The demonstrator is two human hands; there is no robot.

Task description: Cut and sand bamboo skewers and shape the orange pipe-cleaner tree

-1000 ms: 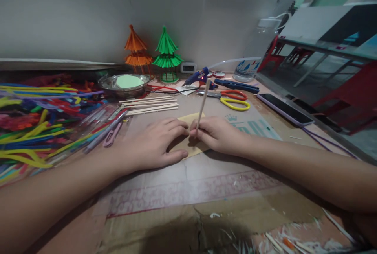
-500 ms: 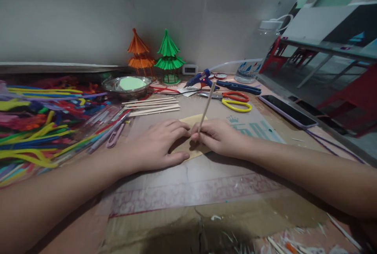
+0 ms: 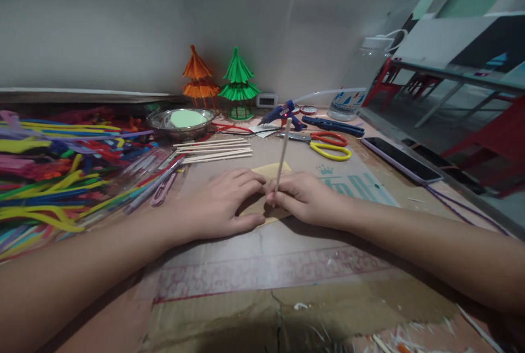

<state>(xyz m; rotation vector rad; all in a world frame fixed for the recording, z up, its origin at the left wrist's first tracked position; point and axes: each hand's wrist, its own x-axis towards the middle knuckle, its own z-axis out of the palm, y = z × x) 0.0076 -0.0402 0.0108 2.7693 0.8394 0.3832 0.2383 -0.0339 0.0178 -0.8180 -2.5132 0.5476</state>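
Between my hands lies a yellow sheet of paper on a clear plastic sheet. My left hand rests flat on the paper's left side, fingers spread. Pinched in my right hand is a thin wooden stick, standing nearly upright with its lower end down at the paper. Whether its tip touches the paper is hidden by my fingers. Several similar wooden sticks lie in a row behind my left hand.
Pipe cleaners crowd the left. At the back stand a metal bowl, an orange pagoda-like model, a green one, a glue gun and a bottle. Scissors and a phone lie right.
The stick in my right hand has tilted from leaning right to closer to upright. My left hand stays in place on the paper. The whole view has shifted slightly.
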